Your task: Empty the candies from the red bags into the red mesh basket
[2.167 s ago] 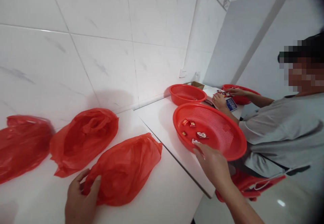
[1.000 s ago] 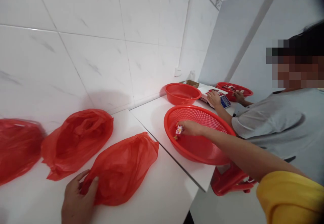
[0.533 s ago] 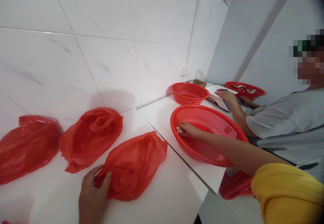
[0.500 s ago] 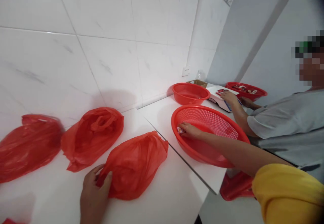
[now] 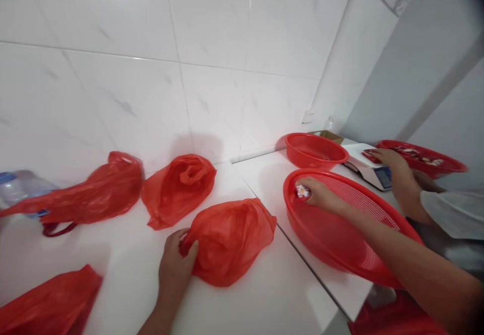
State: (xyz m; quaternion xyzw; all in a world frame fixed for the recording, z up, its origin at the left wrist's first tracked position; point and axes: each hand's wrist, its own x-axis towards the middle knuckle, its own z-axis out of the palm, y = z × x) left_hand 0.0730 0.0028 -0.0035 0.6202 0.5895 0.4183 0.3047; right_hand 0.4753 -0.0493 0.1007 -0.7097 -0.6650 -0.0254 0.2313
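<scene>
My left hand (image 5: 177,262) grips the near left edge of a red plastic bag (image 5: 230,241) lying on the white table. Within the big red perforated basket (image 5: 340,259), at its left side, my right hand (image 5: 321,193) has its fingers round a small white and purple packet (image 5: 302,190). The packet is raised near the basket's rim. Two more red bags, one crumpled with its mouth open (image 5: 179,188) and one longer with handles (image 5: 109,191), lie along the wall.
Behind the basket stand a red basin (image 5: 315,151), a cardboard box (image 5: 330,137) and a scale (image 5: 368,166). A person's hand (image 5: 391,158) is over the scale. A red tub of packets (image 5: 449,165) stands at right. Another red bag (image 5: 49,304) lies near left; clear bottles (image 5: 13,188) lie at far left.
The view has turned left, bringing the bottles and more of the near left bag into sight. My right hand has lifted slightly with the packet. My left hand still holds the bag's edge.
</scene>
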